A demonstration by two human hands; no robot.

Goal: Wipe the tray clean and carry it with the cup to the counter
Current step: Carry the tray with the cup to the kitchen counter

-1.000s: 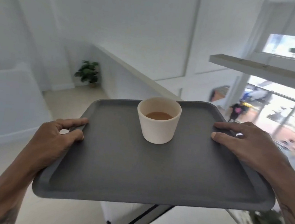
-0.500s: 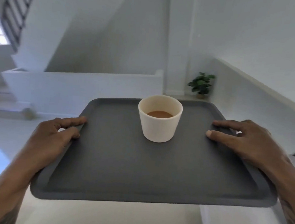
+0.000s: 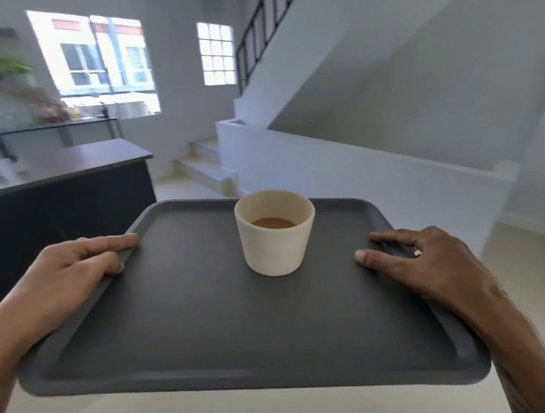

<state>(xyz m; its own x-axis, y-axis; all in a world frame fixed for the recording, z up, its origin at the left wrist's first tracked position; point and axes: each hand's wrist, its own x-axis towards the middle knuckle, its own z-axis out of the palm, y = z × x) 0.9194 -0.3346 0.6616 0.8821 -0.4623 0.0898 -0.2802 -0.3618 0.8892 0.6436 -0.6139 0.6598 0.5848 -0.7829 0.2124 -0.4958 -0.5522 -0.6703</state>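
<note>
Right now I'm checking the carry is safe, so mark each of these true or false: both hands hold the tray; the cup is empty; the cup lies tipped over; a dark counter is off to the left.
1. Both hands hold the tray: true; the left hand and right hand grip opposite rims.
2. The cup is empty: false; it holds brown liquid.
3. The cup lies tipped over: false; it stands upright on the tray.
4. A dark counter is off to the left: true.
</note>
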